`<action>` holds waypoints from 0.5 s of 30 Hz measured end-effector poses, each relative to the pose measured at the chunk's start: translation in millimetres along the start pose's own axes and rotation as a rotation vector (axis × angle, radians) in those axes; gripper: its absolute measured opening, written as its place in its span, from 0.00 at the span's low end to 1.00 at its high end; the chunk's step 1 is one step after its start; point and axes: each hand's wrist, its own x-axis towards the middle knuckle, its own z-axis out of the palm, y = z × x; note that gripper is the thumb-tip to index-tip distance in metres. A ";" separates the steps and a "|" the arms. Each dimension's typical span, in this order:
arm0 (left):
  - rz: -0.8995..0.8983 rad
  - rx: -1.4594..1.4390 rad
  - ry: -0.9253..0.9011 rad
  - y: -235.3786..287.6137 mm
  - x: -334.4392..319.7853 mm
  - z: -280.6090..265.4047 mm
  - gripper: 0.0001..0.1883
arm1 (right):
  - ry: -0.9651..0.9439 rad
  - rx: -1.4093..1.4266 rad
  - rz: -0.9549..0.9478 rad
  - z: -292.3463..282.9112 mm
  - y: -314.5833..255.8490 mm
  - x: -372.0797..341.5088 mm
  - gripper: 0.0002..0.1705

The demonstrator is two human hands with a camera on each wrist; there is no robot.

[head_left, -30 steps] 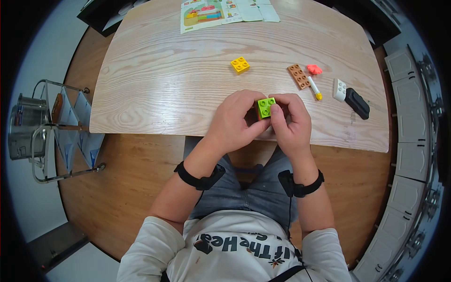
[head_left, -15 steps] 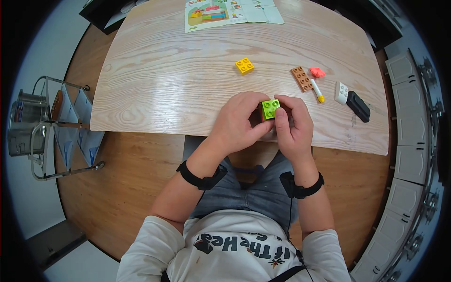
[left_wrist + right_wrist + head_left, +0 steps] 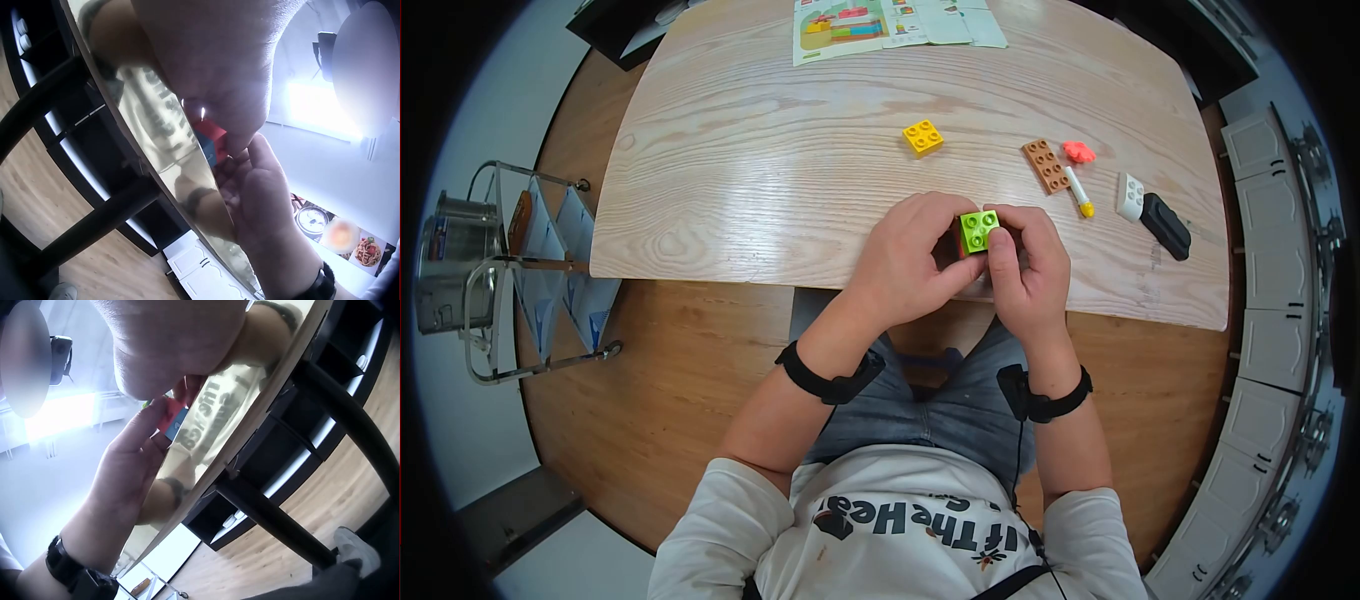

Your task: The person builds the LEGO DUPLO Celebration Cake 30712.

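At the table's near edge, both hands hold a small stack of toy building bricks between them. A lime-green brick (image 3: 979, 231) with studs forms its top. Below come a red brick (image 3: 211, 131) and a blue brick (image 3: 177, 425), best seen in the wrist views. My left hand (image 3: 910, 250) grips the stack from the left, thumb and fingers curved about it. From the other side my right hand (image 3: 1034, 262) grips it, thumb along the green brick's near right corner. Fingers hide much of the stack's sides. Beyond the hands lies a yellow brick (image 3: 922, 138).
To the right lie a brown studded plate (image 3: 1046, 166), a coral-red piece (image 3: 1079, 152), a white stick with a yellow tip (image 3: 1078, 190), a white brick (image 3: 1131, 196) and a black piece (image 3: 1166, 227). An instruction sheet (image 3: 900, 28) is at the far edge of the wooden table (image 3: 730, 150).
The head view has shifted slightly, so the tabletop pieces appear a little further right. Both hands keep hold of the stack in nearly the same place.
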 end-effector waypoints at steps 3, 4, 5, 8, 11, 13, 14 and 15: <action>0.008 -0.001 0.014 2.7 0.7 -0.4 0.26 | 0.000 -0.002 0.013 -1.0 -0.6 -0.2 0.11; 0.016 -0.011 0.031 1.9 1.1 1.5 0.25 | 0.001 0.004 0.026 -0.9 -2.6 0.2 0.11; 0.022 -0.021 0.048 0.6 1.9 3.4 0.24 | 0.000 0.011 0.040 -1.0 -3.2 -0.7 0.11; 0.024 -0.027 0.070 -0.3 0.5 6.2 0.24 | 0.004 -0.001 0.011 -0.5 -1.3 -0.6 0.11; 0.026 0.002 0.047 -0.3 0.2 2.4 0.25 | 0.000 -0.010 -0.008 -0.5 1.7 -0.2 0.11; 0.033 0.012 0.034 -0.1 -0.3 1.1 0.25 | -0.002 -0.017 -0.005 -0.5 0.6 -0.7 0.11; 0.041 0.011 0.036 -0.6 0.0 1.4 0.25 | -0.001 -0.022 -0.004 -0.9 0.5 -0.3 0.11; 0.049 0.009 0.037 -1.1 0.6 1.8 0.25 | 0.000 -0.017 0.000 -1.2 0.2 0.4 0.11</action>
